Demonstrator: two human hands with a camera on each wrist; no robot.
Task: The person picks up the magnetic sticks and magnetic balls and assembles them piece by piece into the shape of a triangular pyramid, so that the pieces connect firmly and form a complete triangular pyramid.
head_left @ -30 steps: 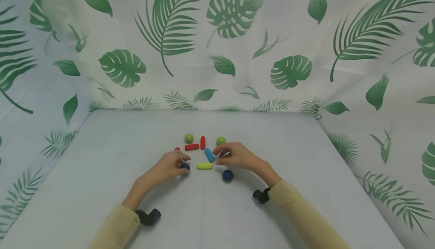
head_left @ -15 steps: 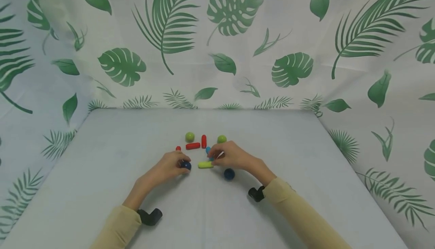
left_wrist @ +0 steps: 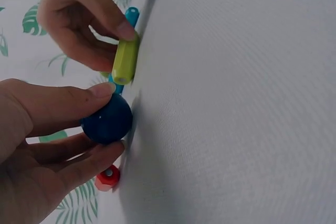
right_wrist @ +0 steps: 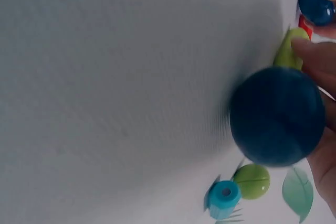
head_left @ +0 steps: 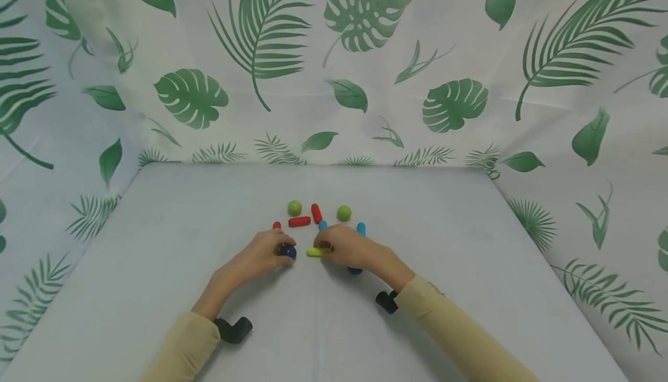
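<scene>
In the head view my left hand [head_left: 262, 253] holds a dark blue ball [left_wrist: 107, 120] on the table, thumb on one side and fingers on the other. My right hand [head_left: 348, 247] pinches a yellow-green stick [left_wrist: 126, 59] between thumb and fingers, just right of that ball. A second dark blue ball [right_wrist: 278, 116] sits under the right palm, mostly hidden from the head view. Just beyond the right fingers is a blue stick [head_left: 323, 225], partly covered. Past the left fingertips, the end of a red stick [left_wrist: 107, 178] shows.
Farther back lie two more red sticks, one crosswise [head_left: 299, 221] and one pointing away [head_left: 316, 213]. Two green balls [head_left: 294, 207] flank them. Another blue stick [head_left: 361, 228] is behind the right hand. Leaf-printed cloth [head_left: 386, 98] encloses the white table [head_left: 209, 191].
My right hand has moved left from beside the blue stick onto the yellow-green stick and gripped it. Another blue stick has come into sight behind it. The left hand stays at its ball.
</scene>
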